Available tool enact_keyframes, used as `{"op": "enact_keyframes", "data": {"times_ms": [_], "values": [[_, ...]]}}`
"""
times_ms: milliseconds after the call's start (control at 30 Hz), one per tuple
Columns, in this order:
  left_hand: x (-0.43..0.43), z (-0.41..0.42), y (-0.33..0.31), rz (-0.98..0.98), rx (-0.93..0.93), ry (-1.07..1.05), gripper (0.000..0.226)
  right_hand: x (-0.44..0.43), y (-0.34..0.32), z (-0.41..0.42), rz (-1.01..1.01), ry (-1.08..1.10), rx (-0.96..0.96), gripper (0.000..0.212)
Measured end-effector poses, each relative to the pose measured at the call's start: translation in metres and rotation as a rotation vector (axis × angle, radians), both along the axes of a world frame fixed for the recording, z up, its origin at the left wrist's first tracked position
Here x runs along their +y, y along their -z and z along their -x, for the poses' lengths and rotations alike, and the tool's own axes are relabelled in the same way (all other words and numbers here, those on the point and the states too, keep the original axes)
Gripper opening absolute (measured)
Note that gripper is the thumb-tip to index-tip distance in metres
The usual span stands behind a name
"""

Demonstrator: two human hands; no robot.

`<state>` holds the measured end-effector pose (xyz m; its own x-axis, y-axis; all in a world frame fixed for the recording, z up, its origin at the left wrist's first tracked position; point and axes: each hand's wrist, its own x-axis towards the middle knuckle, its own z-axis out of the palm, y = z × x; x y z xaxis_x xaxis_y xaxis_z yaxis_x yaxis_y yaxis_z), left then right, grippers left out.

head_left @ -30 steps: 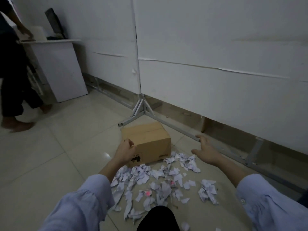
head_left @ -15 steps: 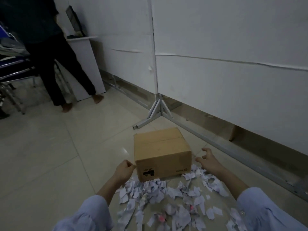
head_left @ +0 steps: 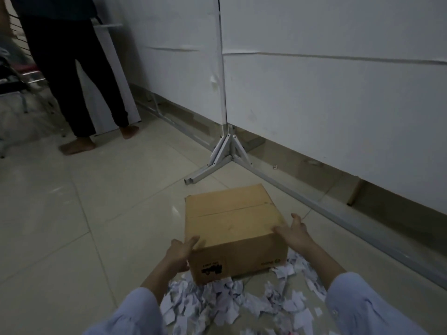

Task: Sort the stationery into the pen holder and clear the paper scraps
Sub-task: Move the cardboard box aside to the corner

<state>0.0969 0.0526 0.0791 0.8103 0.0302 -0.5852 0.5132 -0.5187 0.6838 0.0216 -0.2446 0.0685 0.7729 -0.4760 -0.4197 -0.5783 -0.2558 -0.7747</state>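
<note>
A closed brown cardboard box [head_left: 232,223] sits on the tiled floor in front of me. My left hand [head_left: 180,253] presses against its near left corner, thumb on the top edge. My right hand [head_left: 294,232] holds the near right corner, fingers spread over the top and side. A heap of torn white paper scraps [head_left: 217,308] lies on the floor between my arms, right under the box's near face and to its right. No stationery or pen holder is in view.
White partition panels [head_left: 314,93] run along the right on a metal frame, with a splayed foot [head_left: 217,160] just behind the box. A barefoot person in dark trousers [head_left: 72,81] stands at the far left beside a white desk [head_left: 111,76] and chair legs.
Both hands have closed in on the box's near corners; the right hand came off the floor. The view has moved forward and left, and the standing person now appears nearer.
</note>
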Motion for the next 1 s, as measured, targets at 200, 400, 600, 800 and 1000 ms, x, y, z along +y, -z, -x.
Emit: {"op": "enact_keyframes", "data": {"times_ms": [200,400,600,800,1000], "values": [[-0.004,-0.025,0.017,0.151,0.186,0.036,0.069,0.002,0.028,-0.028,0.005,0.105,0.008,0.090],[0.004,-0.034,0.043,0.302,0.223,0.069,0.064,0.009,0.044,-0.026,-0.033,0.203,-0.040,0.069],[0.008,-0.037,0.048,0.244,0.096,0.063,0.065,0.019,0.037,-0.014,-0.013,0.245,-0.101,0.060],[0.015,-0.022,0.044,0.206,0.032,0.097,0.060,0.031,0.030,0.009,-0.048,0.298,-0.128,0.058],[0.022,-0.014,0.033,0.180,-0.029,0.098,0.071,0.039,0.017,0.012,-0.037,0.301,-0.173,0.058]]}}
